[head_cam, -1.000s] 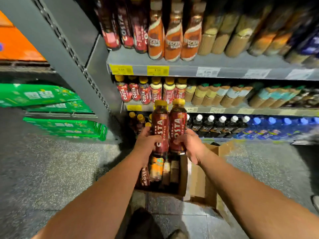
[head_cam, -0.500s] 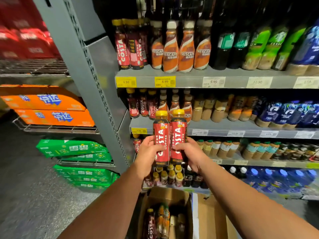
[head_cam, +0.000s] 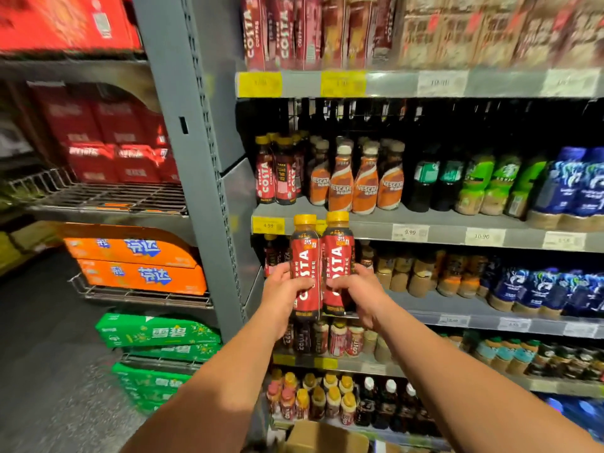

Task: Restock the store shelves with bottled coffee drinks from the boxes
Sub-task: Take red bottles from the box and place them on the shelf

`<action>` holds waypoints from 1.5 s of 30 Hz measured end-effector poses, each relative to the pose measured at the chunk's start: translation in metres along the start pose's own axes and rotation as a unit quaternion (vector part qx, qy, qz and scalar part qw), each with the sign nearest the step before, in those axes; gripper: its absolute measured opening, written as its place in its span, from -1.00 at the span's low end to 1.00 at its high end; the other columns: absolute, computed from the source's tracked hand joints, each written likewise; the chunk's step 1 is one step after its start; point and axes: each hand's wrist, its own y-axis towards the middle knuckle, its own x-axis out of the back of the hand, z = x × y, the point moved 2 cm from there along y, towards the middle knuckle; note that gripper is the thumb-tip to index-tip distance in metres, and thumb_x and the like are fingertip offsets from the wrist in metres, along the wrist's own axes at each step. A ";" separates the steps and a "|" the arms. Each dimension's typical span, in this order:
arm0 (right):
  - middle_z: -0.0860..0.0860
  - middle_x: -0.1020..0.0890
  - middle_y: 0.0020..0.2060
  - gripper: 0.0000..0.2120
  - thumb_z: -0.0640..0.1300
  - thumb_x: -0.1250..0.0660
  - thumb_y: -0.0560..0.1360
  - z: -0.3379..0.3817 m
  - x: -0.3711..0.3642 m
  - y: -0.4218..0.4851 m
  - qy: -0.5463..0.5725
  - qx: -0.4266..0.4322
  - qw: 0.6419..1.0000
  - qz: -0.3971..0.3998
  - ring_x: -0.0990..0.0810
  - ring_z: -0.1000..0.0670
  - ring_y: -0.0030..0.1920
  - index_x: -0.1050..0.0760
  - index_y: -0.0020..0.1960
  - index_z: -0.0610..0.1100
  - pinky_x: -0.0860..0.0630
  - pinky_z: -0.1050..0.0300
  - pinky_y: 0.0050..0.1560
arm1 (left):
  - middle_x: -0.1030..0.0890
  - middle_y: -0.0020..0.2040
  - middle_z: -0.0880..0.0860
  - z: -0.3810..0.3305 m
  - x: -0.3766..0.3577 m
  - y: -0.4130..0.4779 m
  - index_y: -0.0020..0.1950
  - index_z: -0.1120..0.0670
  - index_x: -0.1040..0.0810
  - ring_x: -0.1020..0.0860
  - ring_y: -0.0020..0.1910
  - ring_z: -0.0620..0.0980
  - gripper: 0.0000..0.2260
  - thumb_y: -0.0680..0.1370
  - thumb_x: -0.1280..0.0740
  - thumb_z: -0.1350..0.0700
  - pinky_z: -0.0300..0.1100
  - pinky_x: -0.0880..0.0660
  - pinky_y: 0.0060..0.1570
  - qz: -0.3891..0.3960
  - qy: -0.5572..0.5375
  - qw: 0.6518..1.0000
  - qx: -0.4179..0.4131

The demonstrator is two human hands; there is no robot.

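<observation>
Costa bottles (head_cam: 314, 256), glossy, red-sleeved and yellow-capped, are upright and touching before the grey metal shelf (head_cam: 457, 227), right of orange cartons (head_cam: 137, 260) on a wire rack (head_cam: 143, 297). Left hand (head_cam: 283, 297) grip clamps the left bottle (head_cam: 304, 273); right hand (head_cam: 363, 296) grip clamps the right bottle (head_cam: 340, 253).

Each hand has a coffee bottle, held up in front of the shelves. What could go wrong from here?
1. Each grip sits low: the left hand and right hand hold the left bottle and right bottle by their lower halves, so the tops could tip.
2. The caps show level with the shelf edge and may clip it going up.
3. The coffee row looks tightly packed; pushing in could topple bottles.
</observation>
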 end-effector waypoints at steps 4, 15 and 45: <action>-0.11 -0.65 -0.03 -0.64 -0.32 -0.43 0.38 0.040 -0.016 0.011 -0.008 0.033 0.999 -0.013 -0.66 -0.14 -0.04 -0.46 0.14 -0.14 -0.62 -0.06 -0.05 | -0.66 -0.04 0.07 -0.035 0.001 0.018 0.16 0.09 -0.47 -0.64 -0.08 0.08 -0.65 0.43 -0.38 0.36 0.05 -0.57 0.01 -0.007 -0.016 0.999 -0.033; -0.09 -0.67 -0.05 -0.71 -0.28 -0.44 0.38 0.139 -0.081 0.093 -0.029 0.126 0.989 -0.074 -0.65 -0.10 -0.05 -0.52 0.09 -0.16 -0.58 -0.06 0.06 | -0.65 0.10 0.08 -0.128 0.027 0.128 0.33 0.09 -0.48 -0.63 0.06 0.08 -0.58 0.48 -0.40 0.26 0.04 -0.55 0.12 0.010 -0.052 0.993 -0.105; -0.01 -0.67 -0.07 -0.63 -0.34 -0.49 0.35 0.108 -0.111 0.214 -0.065 0.157 0.985 -0.029 -0.65 0.04 -0.07 -0.52 0.10 -0.10 -0.57 0.16 -0.01 | -0.55 0.17 -0.02 -0.086 0.037 0.233 0.42 -0.03 -0.36 -0.52 0.15 -0.06 -0.64 0.61 -0.22 0.14 -0.09 -0.47 0.17 -0.215 0.191 0.935 -0.210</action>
